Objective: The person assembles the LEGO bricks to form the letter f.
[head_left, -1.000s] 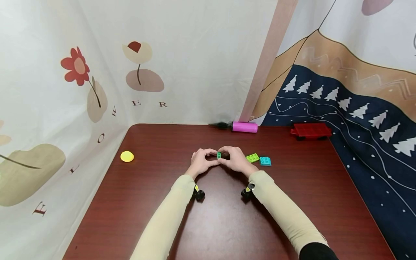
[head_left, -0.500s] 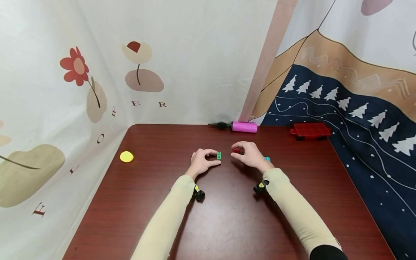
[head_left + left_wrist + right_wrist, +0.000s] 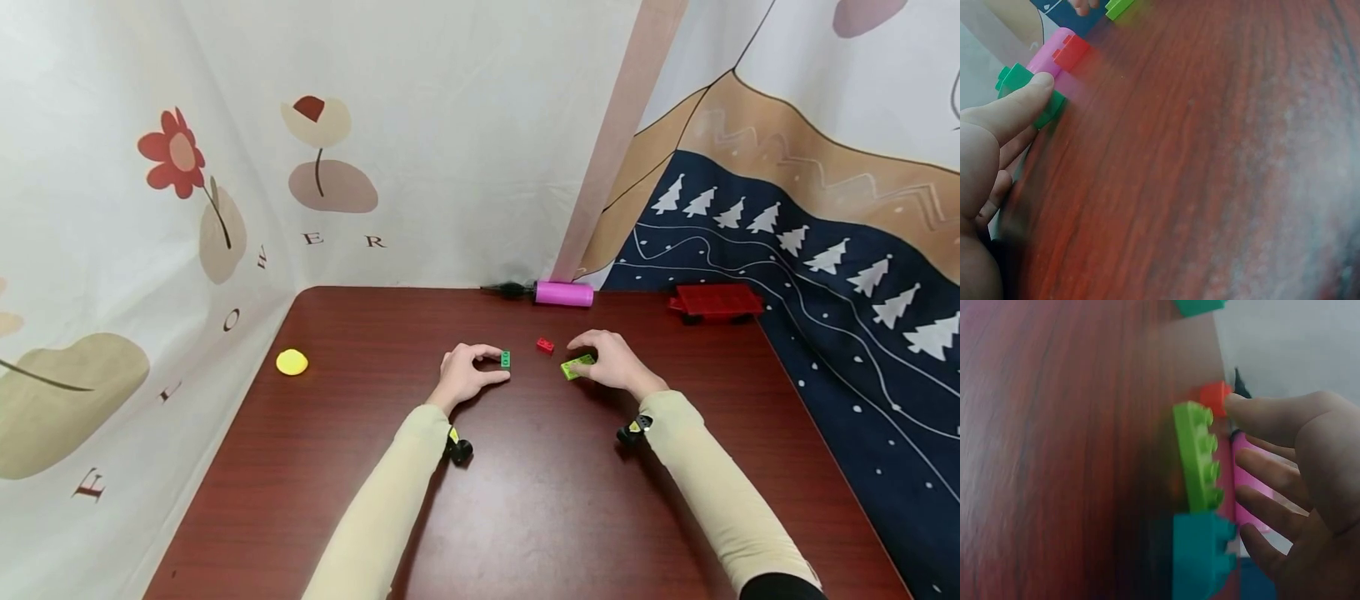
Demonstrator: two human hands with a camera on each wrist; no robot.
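Observation:
In the head view my left hand (image 3: 463, 375) holds a small green toy brick (image 3: 506, 359) upright on the table. The left wrist view has the thumb lying across that green brick (image 3: 1019, 81), with fingers behind it. My right hand (image 3: 611, 360) hovers over a flat lime-green brick (image 3: 576, 367), fingers spread and thumb apart. In the right wrist view nothing is gripped by the right hand (image 3: 1310, 469); the lime brick (image 3: 1194, 459) lies beside it. A small red brick (image 3: 545, 346) rests between the hands. A teal brick (image 3: 1200, 556), hidden in the head view, adjoins the lime one.
A pink cylinder with a dark tapered end (image 3: 564, 293) lies along the table's back edge. At the back right stands a red toy wagon (image 3: 717, 302). A yellow round object (image 3: 292, 362) sits far left. Printed curtains (image 3: 465, 150) rise behind the brown table (image 3: 517, 517).
My right hand has left the green brick and moved right, past the red brick, which now shows uncovered, to above the lime brick. The left hand has stayed in place.

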